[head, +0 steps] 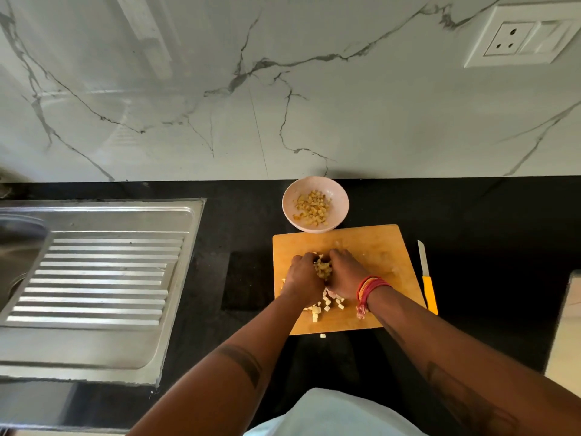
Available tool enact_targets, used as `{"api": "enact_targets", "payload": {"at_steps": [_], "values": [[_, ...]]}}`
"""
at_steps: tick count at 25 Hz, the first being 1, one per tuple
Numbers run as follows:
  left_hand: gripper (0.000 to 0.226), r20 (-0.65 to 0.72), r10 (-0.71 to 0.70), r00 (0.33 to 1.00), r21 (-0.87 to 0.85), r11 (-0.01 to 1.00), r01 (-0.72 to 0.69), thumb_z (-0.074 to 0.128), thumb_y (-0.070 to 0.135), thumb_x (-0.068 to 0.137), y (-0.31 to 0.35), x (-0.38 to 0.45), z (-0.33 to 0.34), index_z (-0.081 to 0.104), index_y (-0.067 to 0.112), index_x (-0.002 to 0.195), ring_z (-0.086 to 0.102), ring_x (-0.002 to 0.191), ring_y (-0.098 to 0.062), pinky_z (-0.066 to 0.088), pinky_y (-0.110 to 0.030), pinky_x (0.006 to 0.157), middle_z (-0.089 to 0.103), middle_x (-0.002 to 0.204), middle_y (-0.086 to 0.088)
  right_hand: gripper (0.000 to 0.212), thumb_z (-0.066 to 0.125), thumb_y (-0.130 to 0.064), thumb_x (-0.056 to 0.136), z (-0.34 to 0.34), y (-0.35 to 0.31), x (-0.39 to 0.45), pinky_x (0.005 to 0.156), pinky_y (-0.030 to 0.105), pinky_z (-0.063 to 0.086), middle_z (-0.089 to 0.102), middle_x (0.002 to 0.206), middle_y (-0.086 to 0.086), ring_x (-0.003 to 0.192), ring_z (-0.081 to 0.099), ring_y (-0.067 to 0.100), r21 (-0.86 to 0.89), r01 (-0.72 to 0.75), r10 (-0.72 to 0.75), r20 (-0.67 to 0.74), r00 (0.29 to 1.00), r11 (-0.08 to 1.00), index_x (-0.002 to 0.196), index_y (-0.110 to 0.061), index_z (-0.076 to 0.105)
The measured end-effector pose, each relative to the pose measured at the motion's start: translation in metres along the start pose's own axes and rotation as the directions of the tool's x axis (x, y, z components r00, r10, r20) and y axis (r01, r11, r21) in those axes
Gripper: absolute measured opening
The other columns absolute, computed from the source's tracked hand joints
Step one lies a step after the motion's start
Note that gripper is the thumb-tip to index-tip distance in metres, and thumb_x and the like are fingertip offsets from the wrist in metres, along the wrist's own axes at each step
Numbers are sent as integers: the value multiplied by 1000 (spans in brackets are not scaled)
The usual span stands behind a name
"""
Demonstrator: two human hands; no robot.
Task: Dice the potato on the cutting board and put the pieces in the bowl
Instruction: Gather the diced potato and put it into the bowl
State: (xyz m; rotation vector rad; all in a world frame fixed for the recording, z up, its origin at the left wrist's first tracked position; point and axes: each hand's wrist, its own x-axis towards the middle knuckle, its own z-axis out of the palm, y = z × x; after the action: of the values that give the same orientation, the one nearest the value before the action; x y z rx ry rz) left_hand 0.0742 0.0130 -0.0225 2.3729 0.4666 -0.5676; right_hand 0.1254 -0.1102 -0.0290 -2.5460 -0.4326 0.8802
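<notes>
On the wooden cutting board (371, 247), my left hand (303, 275) and my right hand (344, 273) cup a heap of potato cubes (323, 269) between them, fingers curled round the pile. More loose cubes (327, 305) lie on the board behind my wrists, and one cube (323, 336) sits on the counter just off the board's near edge. A pale pink bowl (289, 202) stands right behind the board and holds several yellowish cubes (312, 207). The yellow-handled knife (427, 278) lies on the counter to the right of the board.
The counter (471, 215) is black stone. A steel sink drainboard (103, 278) fills the left side. A marble wall with a socket plate (522, 36) rises behind the bowl. A dark mat (246, 281) lies left of the board.
</notes>
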Motion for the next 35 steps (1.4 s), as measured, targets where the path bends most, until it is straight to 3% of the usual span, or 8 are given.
{"api": "enact_targets", "payload": {"at_steps": [8,14,21,25,27,30,32,35], "values": [[46,-3,-101,995,-325,941,95,65,10,95,11,-7,-12,56,25,138,64,105,-15,60,-31,85,63,127,2,57,87,-13,77,-4,8,-11,85,27,57,72,111,-2,101,69,14,405,-100,129,-45,991,909,129,-17,65],[39,-19,-77,997,-407,911,63,70,16,94,25,-6,-20,61,25,132,65,99,-11,59,-27,80,67,118,4,54,87,-7,74,-26,6,-14,91,33,59,74,106,-2,97,70,13,451,-101,147,-67,987,887,123,-18,67],[33,-49,-94,994,-480,875,59,69,22,97,46,11,-50,63,26,129,66,80,-8,45,-16,51,69,104,7,47,85,-8,79,-67,-4,13,96,42,59,72,108,2,104,71,22,458,-93,122,-34,992,884,123,-15,67],[38,-96,-119,988,-517,854,53,67,20,98,58,40,-76,61,23,136,59,81,-8,47,-18,59,66,113,2,54,82,-12,85,-96,-19,47,97,31,55,67,125,6,112,65,23,332,-66,102,-92,991,941,135,-12,63],[44,-77,-135,988,-522,850,76,66,15,98,64,59,-89,58,20,141,58,93,-15,55,-27,76,63,118,-2,55,81,-15,87,-104,-30,63,99,30,52,66,130,8,118,63,25,274,-50,92,-142,986,960,138,-13,61],[48,-1,-136,991,-464,878,120,57,7,101,69,77,-100,53,21,147,50,106,-23,51,-42,102,52,118,-2,49,75,-12,91,-110,-39,82,104,34,51,64,136,9,122,61,28,139,-48,73,-178,981,989,138,-18,64],[44,-10,-127,992,-420,901,111,53,6,102,69,85,-103,57,21,144,50,107,-24,50,-44,105,54,121,-1,39,72,-9,92,-112,-41,88,103,35,51,68,130,10,119,64,29,62,-63,74,-198,977,996,129,-18,71],[42,-50,-110,993,-353,932,86,52,5,102,67,87,-103,61,21,140,50,105,-21,52,-42,103,56,127,-2,26,75,-10,90,-108,-38,91,102,40,54,75,116,9,110,68,29,118,-87,116,-271,956,989,115,-15,79]]}}
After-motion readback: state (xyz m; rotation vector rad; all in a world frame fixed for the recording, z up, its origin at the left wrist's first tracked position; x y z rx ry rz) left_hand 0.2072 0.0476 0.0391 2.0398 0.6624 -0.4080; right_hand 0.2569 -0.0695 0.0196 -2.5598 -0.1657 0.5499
